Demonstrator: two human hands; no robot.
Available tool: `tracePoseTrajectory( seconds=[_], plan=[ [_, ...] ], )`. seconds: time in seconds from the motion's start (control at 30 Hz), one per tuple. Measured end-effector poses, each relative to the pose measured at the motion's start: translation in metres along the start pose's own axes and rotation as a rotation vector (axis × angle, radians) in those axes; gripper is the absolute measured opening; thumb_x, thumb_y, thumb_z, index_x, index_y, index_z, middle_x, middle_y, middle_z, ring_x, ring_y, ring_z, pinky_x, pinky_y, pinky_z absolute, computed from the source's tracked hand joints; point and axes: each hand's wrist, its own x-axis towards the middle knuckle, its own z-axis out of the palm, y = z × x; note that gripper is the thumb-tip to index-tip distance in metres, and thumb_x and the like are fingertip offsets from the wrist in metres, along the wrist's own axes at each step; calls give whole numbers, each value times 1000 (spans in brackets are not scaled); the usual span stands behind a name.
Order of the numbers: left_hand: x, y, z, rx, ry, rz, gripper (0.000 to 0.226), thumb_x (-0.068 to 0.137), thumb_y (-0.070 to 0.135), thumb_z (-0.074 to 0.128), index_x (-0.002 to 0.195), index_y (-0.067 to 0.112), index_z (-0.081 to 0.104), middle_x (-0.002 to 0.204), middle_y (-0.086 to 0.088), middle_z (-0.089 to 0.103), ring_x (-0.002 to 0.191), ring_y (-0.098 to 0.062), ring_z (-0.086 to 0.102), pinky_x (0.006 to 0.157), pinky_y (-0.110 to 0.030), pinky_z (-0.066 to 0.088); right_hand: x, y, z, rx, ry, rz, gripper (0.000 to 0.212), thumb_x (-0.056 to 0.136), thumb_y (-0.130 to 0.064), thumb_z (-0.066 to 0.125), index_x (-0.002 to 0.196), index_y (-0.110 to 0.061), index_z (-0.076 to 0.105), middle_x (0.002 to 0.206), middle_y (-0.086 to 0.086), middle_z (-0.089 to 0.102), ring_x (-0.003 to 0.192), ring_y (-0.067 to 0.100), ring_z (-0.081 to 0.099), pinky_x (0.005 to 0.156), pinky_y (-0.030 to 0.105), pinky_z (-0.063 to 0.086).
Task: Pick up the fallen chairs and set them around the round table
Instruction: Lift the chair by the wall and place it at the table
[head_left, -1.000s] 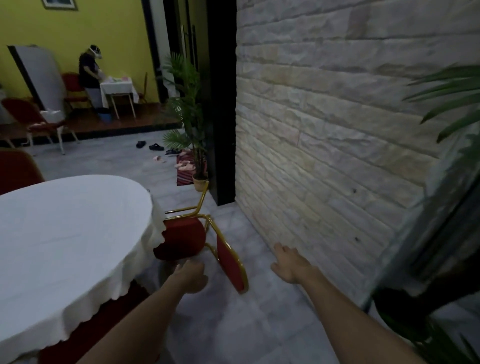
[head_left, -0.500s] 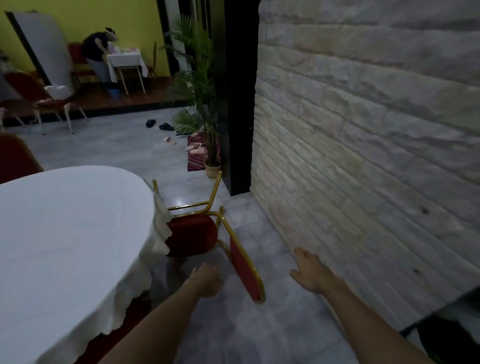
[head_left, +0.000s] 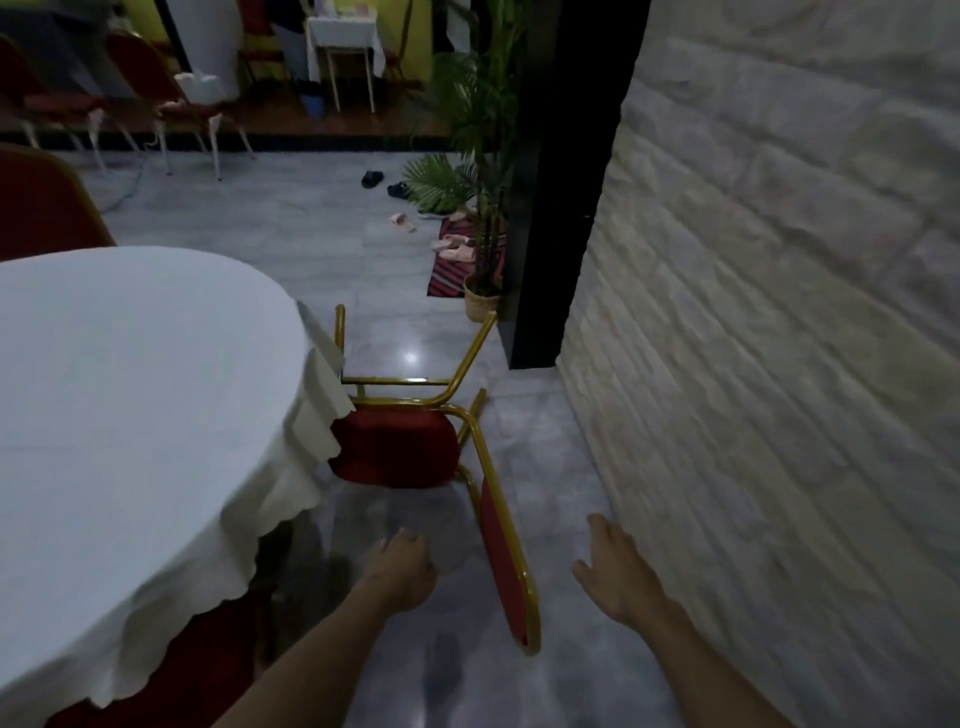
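Neither grip holds anything: the left hand (head_left: 402, 574) is loosely curled, the right hand (head_left: 615, 571) spread, flanking the backrest of the fallen chair (head_left: 395, 447), likely to lift it. The chair lies on its side on the floor beside the round desk (head_left: 130, 395), its tablecloth overhanging the seat. The stone wall (head_left: 769, 338) crowds the right, leaving a narrow aisle.

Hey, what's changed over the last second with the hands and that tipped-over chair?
Both hands have come nearer the fallen chair: the left hand and the right hand now flank its backrest, neither touching. The view has tilted down and moved closer. The chair still lies on its side by the round table.
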Motion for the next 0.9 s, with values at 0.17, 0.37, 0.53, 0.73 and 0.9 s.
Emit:
tracePoseTrajectory(
  seconds=[0.17,0.37,0.53,0.73,0.9],
  plan=[
    [82,-19,56,-7,-12,-45,39,98,27,36,127,3,45,136,-18,45,127,-34,42,109,-44,32,76,24,72,37,-39,-2,60,100,-28,46,148,-7,19,149,12,35,135,28,35,106,38,37],
    [188,-53,142,-24,-19,-85,43,97,30,37,132,6,42,141,-16,45,129,-34,43,108,-41,33,166,60,179,71,-56,-27,62,97,-34,49,146,-9,22,146,12,38,131,28,38,104,41,42],
    [267,-72,208,-30,10,-114,44,97,27,37,134,4,41,141,-16,43,129,-33,43,110,-43,34,232,92,260,104,-74,-7,81,86,-49,60,147,-12,20,149,8,33,135,28,33,100,42,42],
    [352,-82,268,-74,125,-108,45,94,25,42,133,4,46,143,-16,45,131,-32,43,110,-39,37,280,121,322,198,16,-57,78,73,-48,61,141,-28,30,129,-1,54,105,19,59,87,39,53],
    [378,-78,299,-139,146,-102,50,94,26,41,140,5,39,148,-17,40,136,-31,40,113,-37,34,291,129,336,325,62,-113,47,76,-30,63,118,-36,44,87,-7,67,74,12,67,69,31,58]
  ],
)
